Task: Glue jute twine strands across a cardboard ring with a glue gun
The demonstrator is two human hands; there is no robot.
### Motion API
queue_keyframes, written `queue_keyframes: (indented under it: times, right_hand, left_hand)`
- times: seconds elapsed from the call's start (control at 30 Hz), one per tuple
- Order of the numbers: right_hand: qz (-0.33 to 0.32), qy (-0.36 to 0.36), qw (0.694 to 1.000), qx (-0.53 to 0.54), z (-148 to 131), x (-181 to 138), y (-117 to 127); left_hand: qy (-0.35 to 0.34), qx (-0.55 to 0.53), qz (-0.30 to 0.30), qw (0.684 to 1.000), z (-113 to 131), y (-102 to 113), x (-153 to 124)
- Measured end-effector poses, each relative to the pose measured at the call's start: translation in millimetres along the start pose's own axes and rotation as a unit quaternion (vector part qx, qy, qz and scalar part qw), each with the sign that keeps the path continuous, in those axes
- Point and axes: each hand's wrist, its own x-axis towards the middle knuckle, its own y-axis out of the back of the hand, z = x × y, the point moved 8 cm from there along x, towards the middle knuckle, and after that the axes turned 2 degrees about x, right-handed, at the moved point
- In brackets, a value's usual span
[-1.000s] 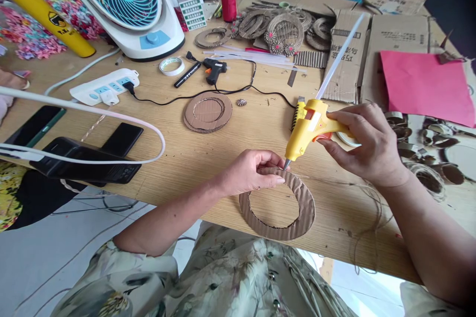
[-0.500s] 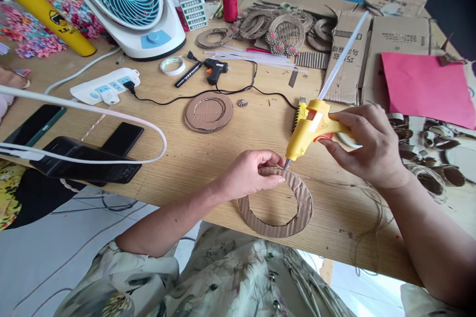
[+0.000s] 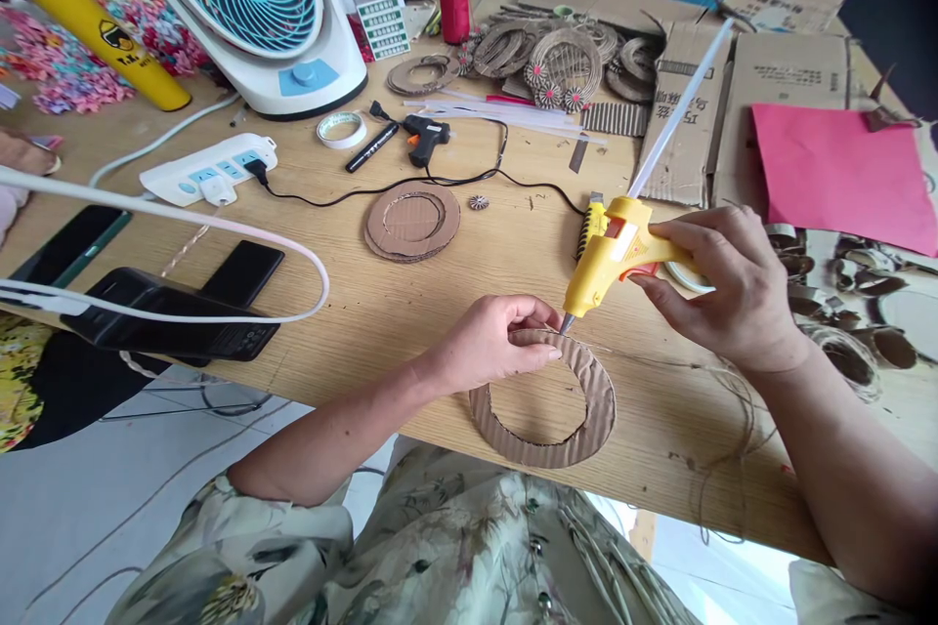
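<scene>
the cardboard ring [image 3: 599,402] is at the near edge of the table [image 3: 366,312], probably light, bendable, easily creased; pinching its flat band seems best. my left hand [image 3: 498,344] pinches its far side, hiding part of it. my right hand [image 3: 733,288] grips the glue gun [image 3: 602,259]; whether its nozzle [image 3: 567,322] touches the ring, i can't tell.

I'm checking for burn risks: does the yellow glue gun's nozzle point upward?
No, the yellow glue gun points its nozzle down at the cardboard ring.
</scene>
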Motion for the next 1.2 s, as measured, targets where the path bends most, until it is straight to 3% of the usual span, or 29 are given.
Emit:
queue_keyframes:
  times: [1.2]
  right_hand:
    - [0.006, 0.002, 1.0, -0.008, -0.8, 0.2, 2.7]
  left_hand:
    - [-0.003, 0.004, 0.002, 1.0, 0.6, 1.8, 0.7]
